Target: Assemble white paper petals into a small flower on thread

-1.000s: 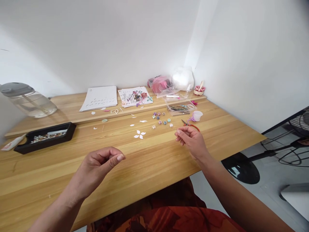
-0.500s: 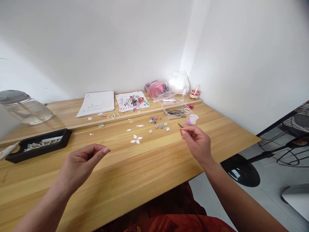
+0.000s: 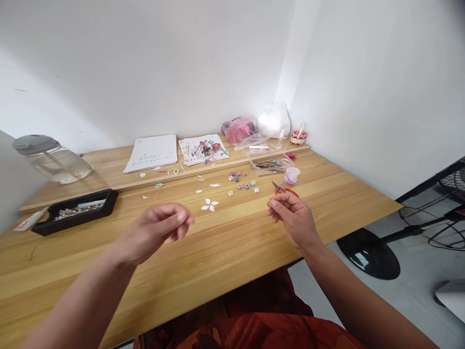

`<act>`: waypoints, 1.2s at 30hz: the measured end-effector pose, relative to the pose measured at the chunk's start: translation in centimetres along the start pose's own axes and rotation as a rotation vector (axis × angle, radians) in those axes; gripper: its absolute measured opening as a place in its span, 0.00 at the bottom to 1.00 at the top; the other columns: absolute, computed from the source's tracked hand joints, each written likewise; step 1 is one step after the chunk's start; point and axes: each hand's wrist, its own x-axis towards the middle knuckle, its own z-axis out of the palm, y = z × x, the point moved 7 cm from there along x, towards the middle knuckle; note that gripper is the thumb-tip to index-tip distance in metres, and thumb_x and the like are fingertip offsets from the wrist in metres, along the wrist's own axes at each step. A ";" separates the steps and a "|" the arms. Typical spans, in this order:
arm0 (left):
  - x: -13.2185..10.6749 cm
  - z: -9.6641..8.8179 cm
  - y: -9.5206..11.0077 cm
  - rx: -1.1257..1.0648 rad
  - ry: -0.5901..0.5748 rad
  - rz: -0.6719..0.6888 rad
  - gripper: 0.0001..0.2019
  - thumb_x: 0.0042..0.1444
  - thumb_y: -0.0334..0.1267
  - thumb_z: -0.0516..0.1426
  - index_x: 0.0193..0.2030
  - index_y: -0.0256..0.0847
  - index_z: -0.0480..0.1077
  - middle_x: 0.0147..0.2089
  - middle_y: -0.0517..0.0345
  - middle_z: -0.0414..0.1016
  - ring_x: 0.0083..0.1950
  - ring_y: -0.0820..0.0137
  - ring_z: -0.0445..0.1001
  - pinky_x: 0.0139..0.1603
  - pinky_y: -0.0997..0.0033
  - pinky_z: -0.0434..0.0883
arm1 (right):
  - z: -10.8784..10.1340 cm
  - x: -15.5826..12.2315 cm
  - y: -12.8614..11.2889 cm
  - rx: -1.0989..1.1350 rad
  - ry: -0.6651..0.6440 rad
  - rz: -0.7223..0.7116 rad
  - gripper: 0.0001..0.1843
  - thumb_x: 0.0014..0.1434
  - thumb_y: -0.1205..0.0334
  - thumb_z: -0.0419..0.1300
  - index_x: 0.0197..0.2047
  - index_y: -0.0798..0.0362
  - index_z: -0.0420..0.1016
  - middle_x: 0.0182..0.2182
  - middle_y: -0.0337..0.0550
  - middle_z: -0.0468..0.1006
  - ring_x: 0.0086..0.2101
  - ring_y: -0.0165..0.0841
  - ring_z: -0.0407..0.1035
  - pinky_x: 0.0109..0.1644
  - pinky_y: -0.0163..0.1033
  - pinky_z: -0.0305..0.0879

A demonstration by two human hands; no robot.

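My left hand [image 3: 165, 224] hovers above the table with thumb and fingers pinched together; whatever is between them is too small to make out. Across from it, my right hand [image 3: 290, 215] is also pinched, and I cannot see what it holds. Just behind the right hand lie small pliers or snips with orange handles [image 3: 295, 193], on the wood. White petal-shaped cutouts [image 3: 209, 205] are laid out like a flower between the hands. Beyond them sit several small spools of coloured thread [image 3: 247, 186].
A black tray of small pieces [image 3: 78, 212] and a water jug [image 3: 53, 157] stand left. Paper sheets [image 3: 154, 151], a craft-covered sheet [image 3: 204, 149], plastic bags [image 3: 241, 131] and a small basket [image 3: 299, 136] line the raised back ledge. A clear box [image 3: 269, 163] and cup [image 3: 292, 174] are right.
The orange-handled tool has left my right hand and now lies on the table behind it. My left hand has moved right, towards the middle. The view has shifted slightly.
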 end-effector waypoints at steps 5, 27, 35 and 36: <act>6.7 5.3 -0.2 0.168 -0.019 0.036 0.15 0.56 0.50 0.60 0.39 0.40 0.77 0.40 0.55 0.78 0.42 0.70 0.72 0.46 0.70 0.66 | -0.3 -0.2 0.8 0.243 -0.031 0.204 0.16 0.48 0.55 0.73 0.34 0.52 0.73 0.29 0.38 0.77 0.27 0.27 0.72 0.26 0.29 0.63; 15.0 17.7 -3.0 -0.674 -0.014 -0.266 0.06 0.61 0.28 0.56 0.32 0.37 0.64 0.27 0.60 0.72 0.24 0.77 0.73 0.26 0.81 0.71 | -4.0 -0.8 2.3 0.569 0.023 0.381 0.16 0.46 0.61 0.74 0.33 0.53 0.71 0.24 0.34 0.70 0.22 0.23 0.64 0.22 0.25 0.62; 15.6 17.3 -3.6 -0.660 0.061 -0.260 0.07 0.61 0.26 0.54 0.31 0.37 0.63 0.25 0.61 0.69 0.24 0.76 0.73 0.24 0.82 0.70 | -14.5 -4.6 1.5 0.362 0.314 0.362 0.18 0.47 0.54 0.73 0.34 0.54 0.72 0.20 0.32 0.62 0.18 0.22 0.56 0.17 0.26 0.55; 15.6 17.3 -3.6 -0.659 0.064 -0.259 0.08 0.61 0.26 0.54 0.31 0.37 0.63 0.24 0.61 0.69 0.25 0.76 0.74 0.23 0.83 0.70 | -16.5 -5.7 1.6 0.336 0.384 0.363 0.18 0.49 0.52 0.72 0.33 0.54 0.71 0.19 0.31 0.60 0.18 0.21 0.55 0.16 0.26 0.55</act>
